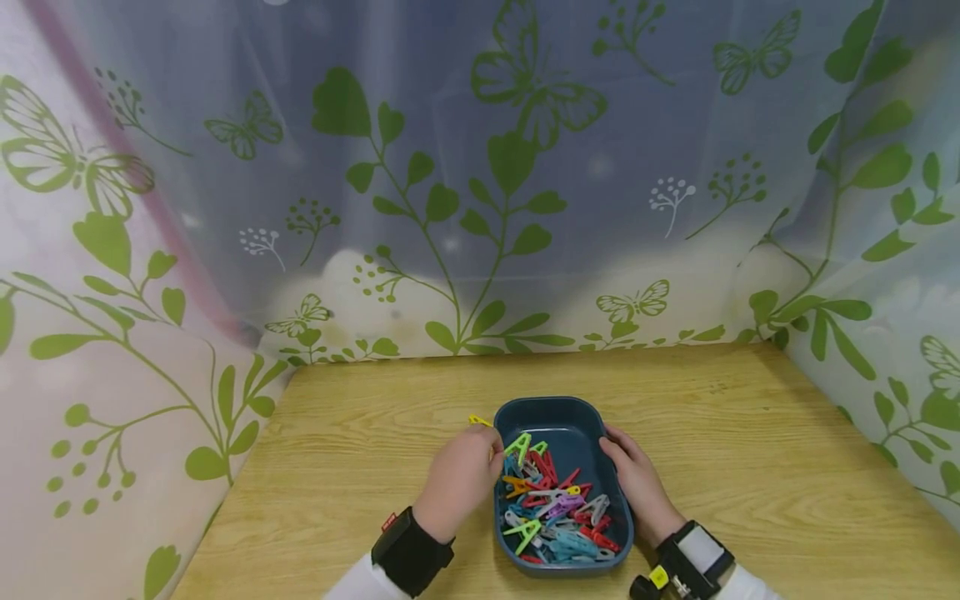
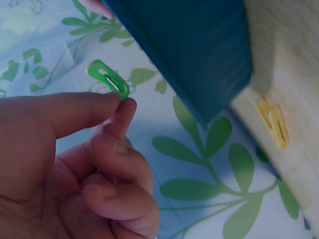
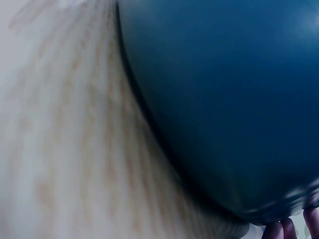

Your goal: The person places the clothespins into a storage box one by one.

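Observation:
My left hand (image 1: pixel 459 479) is at the left rim of a dark blue plastic tub (image 1: pixel 573 446). Its thumb and index finger pinch a small green clothespin (image 2: pixel 109 79), plain in the left wrist view; the other fingers are loosely bent. Inside the tub lies a jumbled heap of clothespins (image 1: pixel 562 504) in red, blue, purple, green, orange and grey. On the opposite side, my right hand (image 1: pixel 641 487) holds the tub's right wall, thumb over the rim. The right wrist view shows mostly the tub's outer wall (image 3: pixel 224 99), with fingertips (image 3: pixel 288 229) at the lower right corner.
A yellow clothespin (image 2: pixel 274 124) lies on the wooden table (image 1: pixel 360 417), just left of the tub. Patterned curtains (image 1: pixel 450 250) with green leaves and butterflies stand along the table's back and both sides.

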The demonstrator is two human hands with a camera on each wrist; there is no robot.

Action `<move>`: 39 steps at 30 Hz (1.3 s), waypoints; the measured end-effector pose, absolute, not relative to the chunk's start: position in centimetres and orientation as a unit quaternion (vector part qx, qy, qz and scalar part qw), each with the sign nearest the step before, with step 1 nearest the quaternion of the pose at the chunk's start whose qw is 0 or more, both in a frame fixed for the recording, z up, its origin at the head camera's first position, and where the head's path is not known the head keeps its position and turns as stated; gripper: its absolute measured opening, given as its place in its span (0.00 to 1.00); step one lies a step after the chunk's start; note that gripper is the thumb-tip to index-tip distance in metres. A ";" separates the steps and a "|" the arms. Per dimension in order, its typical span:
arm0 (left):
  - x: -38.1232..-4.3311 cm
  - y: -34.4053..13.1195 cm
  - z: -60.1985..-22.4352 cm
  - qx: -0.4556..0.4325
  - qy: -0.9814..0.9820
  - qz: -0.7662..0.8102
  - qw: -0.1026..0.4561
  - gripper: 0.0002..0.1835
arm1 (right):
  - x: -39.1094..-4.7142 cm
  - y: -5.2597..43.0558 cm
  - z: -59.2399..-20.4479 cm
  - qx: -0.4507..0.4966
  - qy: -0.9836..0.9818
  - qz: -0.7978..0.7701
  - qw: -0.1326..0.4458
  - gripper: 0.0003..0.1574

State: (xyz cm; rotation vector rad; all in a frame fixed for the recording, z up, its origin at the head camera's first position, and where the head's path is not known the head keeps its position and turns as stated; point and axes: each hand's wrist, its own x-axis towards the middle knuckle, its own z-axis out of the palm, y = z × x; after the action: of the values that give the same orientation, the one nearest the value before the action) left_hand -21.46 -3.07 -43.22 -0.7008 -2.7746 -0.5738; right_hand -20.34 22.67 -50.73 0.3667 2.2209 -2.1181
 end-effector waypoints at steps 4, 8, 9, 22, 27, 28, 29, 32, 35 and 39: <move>-20.9 -2.5 -43.7 -0.250 -0.945 -0.195 0.080 0.08 | -20.5 22.8 -50.8 0.122 0.718 -0.685 0.027 0.40; -20.8 -2.1 -44.3 -0.250 -0.947 -0.193 0.061 0.09 | -20.6 22.8 -50.8 0.127 0.716 -0.686 0.032 0.40; -20.7 -2.0 -44.5 -0.251 -0.947 -0.193 0.059 0.09 | -20.6 22.8 -50.7 0.128 0.715 -0.686 0.034 0.40; -20.1 -1.6 -44.9 -0.248 -0.947 -0.197 0.048 0.10 | -20.6 22.7 -50.6 0.129 0.714 -0.687 0.038 0.40; -20.2 -1.6 -45.0 -0.247 -0.948 -0.195 0.050 0.11 | -20.6 22.8 -50.7 0.126 0.715 -0.686 0.041 0.40; -20.2 -1.6 -45.0 -0.247 -0.948 -0.195 0.050 0.11 | -20.6 22.8 -50.7 0.126 0.715 -0.686 0.041 0.40; -20.1 -1.6 -45.0 -0.247 -0.948 -0.194 0.051 0.10 | -20.6 22.8 -50.7 0.126 0.715 -0.686 0.041 0.40; -20.1 -1.6 -45.0 -0.249 -0.947 -0.195 0.052 0.09 | -20.7 22.8 -50.7 0.126 0.714 -0.687 0.042 0.40; -20.0 -1.7 -44.9 -0.251 -0.946 -0.197 0.052 0.09 | -20.7 22.8 -50.8 0.127 0.714 -0.688 0.041 0.40; -20.1 -1.9 -44.6 -0.250 -0.944 -0.208 0.057 0.08 | -20.7 22.8 -50.7 0.130 0.714 -0.687 0.040 0.40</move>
State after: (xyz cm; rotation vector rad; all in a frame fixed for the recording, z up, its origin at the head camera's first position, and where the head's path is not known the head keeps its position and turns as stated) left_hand -20.15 -1.88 -44.62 -0.7596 -2.8629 -0.6294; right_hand -20.69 22.81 -50.73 0.3984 2.1863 -2.1058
